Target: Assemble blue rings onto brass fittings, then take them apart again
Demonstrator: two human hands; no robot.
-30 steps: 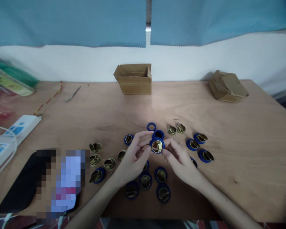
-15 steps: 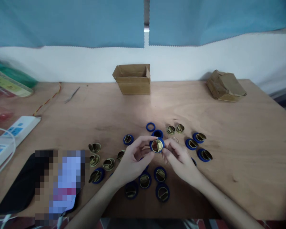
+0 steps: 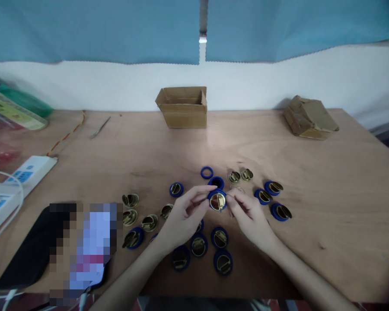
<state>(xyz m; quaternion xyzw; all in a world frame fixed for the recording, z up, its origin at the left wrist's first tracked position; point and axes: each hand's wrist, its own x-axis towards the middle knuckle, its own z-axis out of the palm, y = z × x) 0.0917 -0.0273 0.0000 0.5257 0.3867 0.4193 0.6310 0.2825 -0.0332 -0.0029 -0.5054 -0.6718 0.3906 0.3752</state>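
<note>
Both the left hand (image 3: pixel 181 218) and the right hand (image 3: pixel 249 216) pinch one round brass disc in a blue rubber ring (image 3: pixel 217 201) between their fingertips, face toward the person, raised just above the wooden table (image 3: pixel 311 151).

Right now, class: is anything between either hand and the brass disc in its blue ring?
Nothing visible. The left hand and right hand both already pinch the round brass disc in its blue ring at its edges, holding it above the wooden table.
</note>
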